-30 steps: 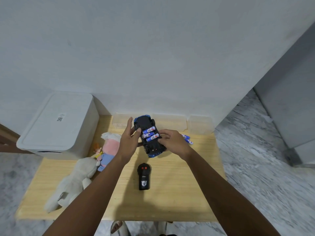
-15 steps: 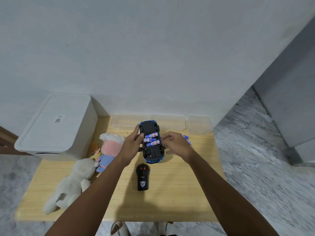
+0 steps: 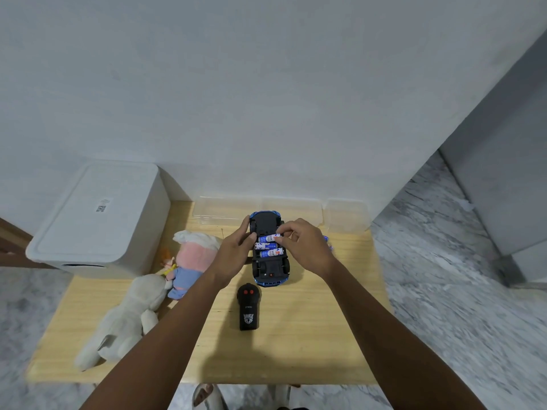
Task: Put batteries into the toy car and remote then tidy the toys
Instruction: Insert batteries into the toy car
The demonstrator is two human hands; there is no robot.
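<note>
The toy car [image 3: 268,252] now lies straight on the table, and the right hand [image 3: 305,243] moved onto the far battery [image 3: 268,238].

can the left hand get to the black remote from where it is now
Probably yes: the remote lies bare on the table, just below the left hand, nothing between. That hand would first have to let go of the toy car.

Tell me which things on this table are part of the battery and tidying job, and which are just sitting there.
Part of the job: toy car upside down with three batteries, held by left hand and right hand; loose batteries; remote; pink plush doll; white plush toy.

Just there: white lidded box; clear containers; wooden table.
</note>
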